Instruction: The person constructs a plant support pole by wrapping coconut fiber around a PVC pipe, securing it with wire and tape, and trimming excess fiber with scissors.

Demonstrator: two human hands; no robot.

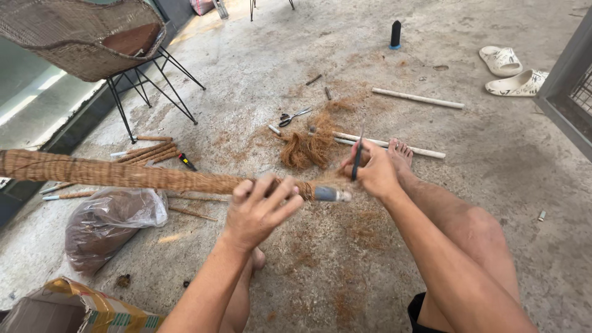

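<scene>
Hands at the end of a fibre-wrapped pole

Cardboard, a taped box (74,308), sits at the near left corner on the concrete floor (345,271). Just beyond it lies a clear plastic bag (108,228) filled with brown fibre. The person's bare legs stretch out on the near right, one foot (401,154) reaching toward the middle of the scene.

The left hand (259,209) is in the centre, its fingers (277,191) curled over the near end of a long pole wrapped in coconut fibre (123,174); the grip is closed around the wrap, though motion blur hides the exact hold. The pole runs from the far left edge across to the middle, off the floor, and ends in a bare grey pipe tip (332,195) just right of that hand. The right hand (373,169), just right of the tip, is closed on a thin dark tool (357,157) held upright.

Beyond the hands, a loose clump of brown fibre (308,148) lies on the floor, with scissors (293,116) behind it and two white pipes (416,97) to the right. A bundle of short wrapped sticks (148,151) lies to the left. Further left stands a woven chair (80,37) on black wire legs. At the far right are a pair of white slippers (512,71), and a dark spool (395,34) stands far centre.
</scene>
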